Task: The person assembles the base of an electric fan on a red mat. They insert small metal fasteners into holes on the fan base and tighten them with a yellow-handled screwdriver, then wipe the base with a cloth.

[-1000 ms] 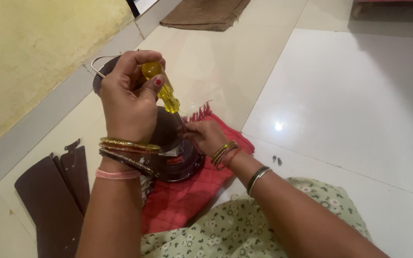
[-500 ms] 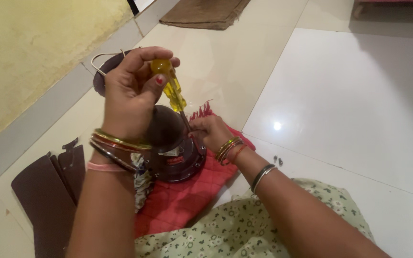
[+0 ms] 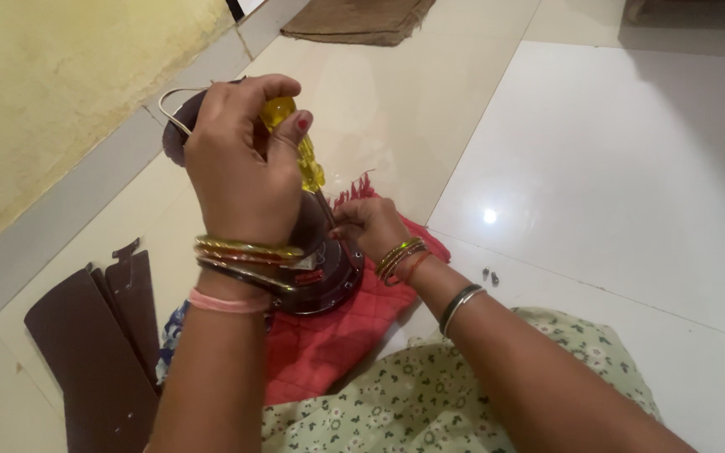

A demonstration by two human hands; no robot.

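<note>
While left hand (image 3: 241,168) grips screwdriver (image 3: 295,147), right hand (image 3: 371,225) steadies motor (image 3: 329,273).

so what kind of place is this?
Probably a home, with the work done on the floor: glossy white floor tiles, a brown mat by a yellow wall, and a red quilted cloth as the work surface.

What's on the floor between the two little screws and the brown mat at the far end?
Nothing: in the head view, only bare glossy tile runs from the screws up to the brown mat.
</note>
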